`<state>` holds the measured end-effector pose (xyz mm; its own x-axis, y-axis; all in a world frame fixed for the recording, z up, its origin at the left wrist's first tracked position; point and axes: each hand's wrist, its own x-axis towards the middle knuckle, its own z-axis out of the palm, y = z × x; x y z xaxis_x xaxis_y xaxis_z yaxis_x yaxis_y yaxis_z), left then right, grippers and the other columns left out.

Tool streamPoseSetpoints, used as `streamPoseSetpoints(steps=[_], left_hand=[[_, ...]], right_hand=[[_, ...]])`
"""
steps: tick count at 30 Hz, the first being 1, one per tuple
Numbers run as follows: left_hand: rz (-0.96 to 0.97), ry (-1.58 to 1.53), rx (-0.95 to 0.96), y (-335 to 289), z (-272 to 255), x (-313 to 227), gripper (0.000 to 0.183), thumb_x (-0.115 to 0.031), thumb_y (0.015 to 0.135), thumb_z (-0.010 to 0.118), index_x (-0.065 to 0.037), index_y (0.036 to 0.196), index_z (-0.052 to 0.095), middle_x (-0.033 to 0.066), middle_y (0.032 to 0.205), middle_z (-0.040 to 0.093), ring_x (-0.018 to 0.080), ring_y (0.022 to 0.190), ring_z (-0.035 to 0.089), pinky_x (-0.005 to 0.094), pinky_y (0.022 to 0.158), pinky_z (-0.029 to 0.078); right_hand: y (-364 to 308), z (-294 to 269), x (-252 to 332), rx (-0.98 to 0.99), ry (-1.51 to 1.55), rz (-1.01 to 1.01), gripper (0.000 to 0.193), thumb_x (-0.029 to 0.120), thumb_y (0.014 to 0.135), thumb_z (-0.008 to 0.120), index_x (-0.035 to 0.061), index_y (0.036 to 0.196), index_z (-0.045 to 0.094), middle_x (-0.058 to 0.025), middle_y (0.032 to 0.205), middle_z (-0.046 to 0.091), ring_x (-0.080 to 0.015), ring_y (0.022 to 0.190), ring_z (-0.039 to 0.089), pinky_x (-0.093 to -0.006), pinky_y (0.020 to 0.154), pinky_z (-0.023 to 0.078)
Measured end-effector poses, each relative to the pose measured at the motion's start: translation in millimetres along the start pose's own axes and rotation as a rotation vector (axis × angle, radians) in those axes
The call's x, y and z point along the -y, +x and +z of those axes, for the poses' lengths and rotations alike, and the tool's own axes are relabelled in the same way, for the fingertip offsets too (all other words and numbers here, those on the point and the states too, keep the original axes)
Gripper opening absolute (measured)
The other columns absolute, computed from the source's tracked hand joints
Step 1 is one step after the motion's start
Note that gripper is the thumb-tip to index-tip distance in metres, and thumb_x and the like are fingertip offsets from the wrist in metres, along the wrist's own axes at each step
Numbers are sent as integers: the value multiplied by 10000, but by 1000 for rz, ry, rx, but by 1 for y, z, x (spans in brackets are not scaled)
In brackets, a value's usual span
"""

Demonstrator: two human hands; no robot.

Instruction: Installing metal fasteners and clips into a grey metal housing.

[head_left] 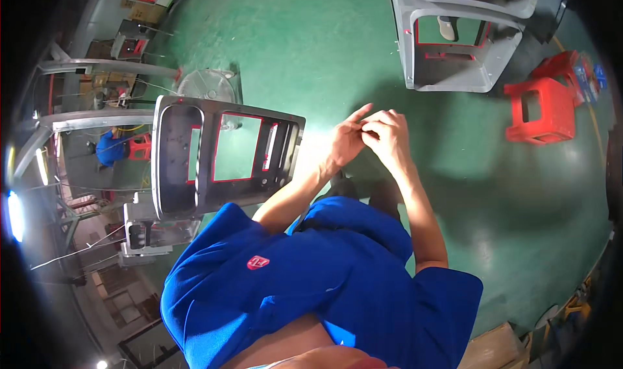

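My left hand [347,142] and my right hand [389,136] meet in front of my body, above the green floor. Their fingertips touch, closed in a pinch, with one left finger sticking out past the rest. Anything between the fingers is too small or hidden to make out. Nearest to my left hand stands a grey box-shaped housing [206,148], with rectangular cutouts edged in red and a dark hollow at its left end.
A second grey housing with red-edged openings [448,77] stands at the far right, a shoe showing through it. Red plastic stools [542,112] are to its right. A round fan [207,86] lies behind the left housing. A person in blue [111,149] is at far left.
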<state>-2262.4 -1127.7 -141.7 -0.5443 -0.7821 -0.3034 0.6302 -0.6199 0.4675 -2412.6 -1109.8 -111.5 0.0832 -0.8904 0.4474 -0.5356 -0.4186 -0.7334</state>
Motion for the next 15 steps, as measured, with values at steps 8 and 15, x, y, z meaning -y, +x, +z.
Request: streamPoseSetpoints(steps=[8,15], left_hand=[[-149,129,7,69,73,62,486,-123,870,378,-18,1344,354,211,1329,420,277,1204,441,379,1002,363],[-73,262,-111,156,46,40,484,-168,924,407,15,1354,280,229,1371,334,364,1253,360,474,1048,322]], right_hand=[[-31,-71,-58,-192,-27,196,129,86,639,685,82,730,593,-29,710,590,-216,722,568,-383,753,408],[-47,-114,-125,-313,330,513,75,39,735,662,16,787,614,-64,707,634,-145,648,621,-258,632,477]])
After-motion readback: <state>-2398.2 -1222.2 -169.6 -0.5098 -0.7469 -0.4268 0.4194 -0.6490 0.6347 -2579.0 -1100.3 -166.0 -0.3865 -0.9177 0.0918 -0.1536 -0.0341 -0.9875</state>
